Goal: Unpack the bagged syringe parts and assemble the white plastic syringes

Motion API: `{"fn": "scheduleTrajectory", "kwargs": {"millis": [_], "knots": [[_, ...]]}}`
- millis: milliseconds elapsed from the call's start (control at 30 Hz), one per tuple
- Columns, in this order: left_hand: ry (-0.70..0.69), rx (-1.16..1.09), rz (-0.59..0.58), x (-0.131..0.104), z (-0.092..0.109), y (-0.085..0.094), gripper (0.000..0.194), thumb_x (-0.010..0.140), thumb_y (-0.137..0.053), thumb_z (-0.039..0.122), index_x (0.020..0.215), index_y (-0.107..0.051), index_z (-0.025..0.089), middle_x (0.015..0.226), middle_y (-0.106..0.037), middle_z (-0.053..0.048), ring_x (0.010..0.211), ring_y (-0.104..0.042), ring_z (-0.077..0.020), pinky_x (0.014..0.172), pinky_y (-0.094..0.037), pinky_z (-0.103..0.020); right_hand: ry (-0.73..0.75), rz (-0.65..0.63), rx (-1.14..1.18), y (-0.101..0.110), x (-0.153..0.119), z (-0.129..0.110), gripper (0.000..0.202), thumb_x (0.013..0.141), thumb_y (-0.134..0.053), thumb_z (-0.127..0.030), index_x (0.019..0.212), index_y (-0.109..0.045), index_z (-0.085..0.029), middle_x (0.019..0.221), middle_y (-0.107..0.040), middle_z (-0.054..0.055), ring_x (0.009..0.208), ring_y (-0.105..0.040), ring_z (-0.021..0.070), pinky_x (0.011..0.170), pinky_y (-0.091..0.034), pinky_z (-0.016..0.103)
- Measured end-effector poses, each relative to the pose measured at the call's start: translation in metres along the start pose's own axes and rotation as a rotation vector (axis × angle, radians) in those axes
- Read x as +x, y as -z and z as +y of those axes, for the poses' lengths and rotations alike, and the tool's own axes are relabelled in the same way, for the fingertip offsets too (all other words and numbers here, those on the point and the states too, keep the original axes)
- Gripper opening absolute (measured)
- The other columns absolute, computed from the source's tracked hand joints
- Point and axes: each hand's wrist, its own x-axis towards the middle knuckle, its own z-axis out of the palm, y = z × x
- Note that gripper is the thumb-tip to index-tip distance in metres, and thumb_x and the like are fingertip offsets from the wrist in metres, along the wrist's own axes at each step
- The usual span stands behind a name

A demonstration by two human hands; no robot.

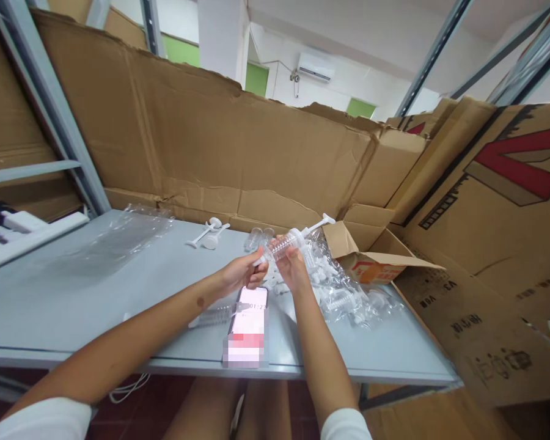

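Note:
I hold a large clear plastic syringe (282, 245) with a white plunger, tilted up to the right above the table. My left hand (242, 272) pinches its narrow white tip. My right hand (294, 269) is wrapped round the ribbed barrel, and the plunger rod sticks out past it. Below my left forearm lies another clear syringe barrel (214, 316), partly hidden. Clear barrels (258, 237) stand just behind my hands. White plungers (207, 233) lie farther left. A clear bag (348, 299) of white and clear parts spreads to the right.
A phone (252, 311) showing a timer lies near the front edge of the grey table (156, 318). An open carton (371, 267) stands behind the bag. A flat plastic bag (114, 244) lies at left. Cardboard walls (256, 153) enclose the back and right.

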Motion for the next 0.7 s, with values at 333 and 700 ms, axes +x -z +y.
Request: {"fn": "scheduleTrajectory", "kwargs": {"millis": [333,700], "knots": [[-0.374,1.392,0.627,0.007,-0.013,0.016,0.038,0.085,-0.033,0.049,0.084,-0.053,0.017,0.075,-0.06,-0.008,0.071,-0.056,-0.0205,0.062,-0.033,-0.028,-0.028,0.17,0.074,-0.001,0.008,0.013,0.03,0.063,-0.07,-0.042,0.077,-0.061,-0.017,0.073,-0.065,0.002,0.066,-0.06,0.0116,0.067,-0.05,0.024],[-0.057,0.129,0.328,0.018,-0.013,0.021,0.05,0.081,-0.02,0.062,0.06,-0.037,0.019,0.039,-0.03,0.006,0.034,-0.026,-0.0081,0.039,-0.02,-0.022,0.048,0.029,0.107,-0.006,0.002,0.004,0.037,0.061,-0.073,-0.032,0.094,-0.06,-0.022,0.094,-0.065,0.002,0.087,-0.061,0.0163,0.081,-0.048,0.031]]}}
